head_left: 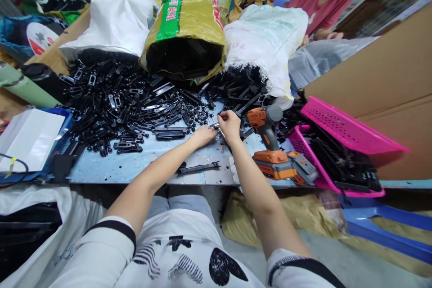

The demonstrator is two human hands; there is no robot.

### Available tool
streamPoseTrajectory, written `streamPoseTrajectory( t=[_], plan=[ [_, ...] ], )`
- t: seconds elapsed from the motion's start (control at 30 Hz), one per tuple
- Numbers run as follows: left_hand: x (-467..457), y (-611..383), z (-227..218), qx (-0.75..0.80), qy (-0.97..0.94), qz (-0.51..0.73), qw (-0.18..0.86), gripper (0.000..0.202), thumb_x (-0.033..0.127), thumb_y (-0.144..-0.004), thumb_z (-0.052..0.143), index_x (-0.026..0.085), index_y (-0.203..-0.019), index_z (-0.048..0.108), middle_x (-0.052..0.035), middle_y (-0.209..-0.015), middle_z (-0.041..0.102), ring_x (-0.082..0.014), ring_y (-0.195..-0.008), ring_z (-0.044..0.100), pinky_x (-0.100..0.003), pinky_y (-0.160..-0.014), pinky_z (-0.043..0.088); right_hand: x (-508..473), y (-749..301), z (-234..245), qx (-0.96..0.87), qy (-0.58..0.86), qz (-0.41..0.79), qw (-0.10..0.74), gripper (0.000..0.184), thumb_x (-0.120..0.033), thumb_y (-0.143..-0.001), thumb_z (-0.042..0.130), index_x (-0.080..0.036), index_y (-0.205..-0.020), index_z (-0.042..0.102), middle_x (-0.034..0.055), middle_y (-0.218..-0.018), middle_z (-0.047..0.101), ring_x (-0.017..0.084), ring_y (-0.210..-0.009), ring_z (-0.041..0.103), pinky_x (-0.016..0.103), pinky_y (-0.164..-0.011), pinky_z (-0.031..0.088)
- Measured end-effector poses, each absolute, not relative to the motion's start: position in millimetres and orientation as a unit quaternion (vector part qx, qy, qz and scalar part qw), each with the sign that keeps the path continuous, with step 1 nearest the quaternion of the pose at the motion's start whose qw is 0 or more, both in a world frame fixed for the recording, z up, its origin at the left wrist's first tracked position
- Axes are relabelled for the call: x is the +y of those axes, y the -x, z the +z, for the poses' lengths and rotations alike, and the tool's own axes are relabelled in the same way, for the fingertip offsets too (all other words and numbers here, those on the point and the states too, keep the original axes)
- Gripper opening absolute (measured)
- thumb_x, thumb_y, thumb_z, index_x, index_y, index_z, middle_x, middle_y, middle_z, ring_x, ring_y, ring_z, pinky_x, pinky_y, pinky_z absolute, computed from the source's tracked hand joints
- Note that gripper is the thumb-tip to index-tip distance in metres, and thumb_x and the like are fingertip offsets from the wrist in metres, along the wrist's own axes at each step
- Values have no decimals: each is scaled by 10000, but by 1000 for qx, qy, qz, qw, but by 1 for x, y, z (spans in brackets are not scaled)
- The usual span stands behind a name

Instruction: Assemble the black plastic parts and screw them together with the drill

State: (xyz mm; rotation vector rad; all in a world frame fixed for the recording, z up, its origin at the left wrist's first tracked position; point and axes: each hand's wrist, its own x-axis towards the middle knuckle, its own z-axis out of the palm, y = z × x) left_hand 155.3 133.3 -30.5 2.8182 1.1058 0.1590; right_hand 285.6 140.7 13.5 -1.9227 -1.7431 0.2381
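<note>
My left hand (204, 136) and my right hand (230, 125) meet over the middle of the blue worktop (145, 166). Both have closed fingers around small metallic pieces between them, too small to name. In front of my wrists lies a long black part with a forked end (202, 167). An orange and grey cordless driver (268, 144) stands on its battery just right of my right forearm. Left of my hands spreads a heap of black plastic parts (111, 103), with small screw-like pieces (199, 114) at its near right side.
Behind the heap lie a white sack (119, 9), a yellow-green sack (192, 13) and another white sack (266, 40), their mouths facing me. At right, pink baskets (351, 130) hold black parts beside a cardboard sheet (381, 81). A green bottle (30, 87) lies left. A person in pink (312, 0) is beyond.
</note>
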Motion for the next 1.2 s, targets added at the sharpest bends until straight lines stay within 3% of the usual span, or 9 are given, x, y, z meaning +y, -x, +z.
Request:
streamPoseTrajectory(
  t=[0.1,0.27,0.4,0.6,0.77,0.9,1.03,1.2],
  plan=[
    [135,-156,-30,349,-932,50,80,245,118,-903,387,119,-1016,605,-126,-1018,611,-227,-990,549,-325,-812,418,75,-277,20,-653,627,162,393,251,-360,-853,515,-152,-945,621,93,-924,651,177,-814,613,307,-781,494],
    [138,-138,-14,436,-888,112,94,250,138,-906,398,112,-1083,573,-143,-1064,584,-237,-981,555,-335,-813,419,-3,-236,5,-655,533,339,414,262,-437,-829,567,-190,-864,646,57,-836,666,164,-749,634,301,-714,529],
    [135,-101,5,492,-841,196,111,270,203,-905,444,115,-1132,561,-126,-1079,586,-224,-998,553,-324,-866,415,-14,-207,-14,-665,514,329,430,246,-410,-849,549,-188,-818,649,67,-809,661,163,-754,631,292,-704,529],
    [122,-76,10,496,-840,180,127,237,211,-902,442,140,-1052,611,-103,-1030,606,-213,-977,560,-330,-881,425,-21,-199,-25,-795,487,199,301,285,-296,-938,400,-208,-961,670,95,-1000,665,162,-936,613,310,-846,492],
    [116,-107,3,436,-878,142,136,263,197,-895,440,172,-1093,611,-95,-1047,598,-219,-984,550,-330,-862,431,-27,-206,-27,-846,451,154,241,274,-275,-947,403,-215,-1047,651,74,-1059,666,161,-1014,591,343,-959,419],
    [119,-153,-7,367,-909,90,178,278,161,-857,479,193,-1089,628,-90,-1074,600,-220,-991,563,-306,-843,439,-10,-227,-18,-807,543,151,175,334,-354,-956,370,-179,-1082,626,94,-1059,648,181,-996,581,306,-876,431],
    [124,-172,-7,400,-890,80,202,232,81,-814,476,106,-930,676,-130,-992,633,-226,-924,599,-307,-817,457,5,-256,-13,-765,632,116,49,285,-315,-931,414,-163,-987,649,98,-976,641,201,-949,573,292,-830,416],
    [111,-109,12,469,-828,211,224,252,152,-839,475,116,-1012,655,-111,-1025,633,-209,-963,590,-325,-875,456,19,-273,-18,-707,697,106,54,317,-330,-898,457,-132,-1085,619,117,-1035,626,222,-960,575,289,-814,416]
  ],
)
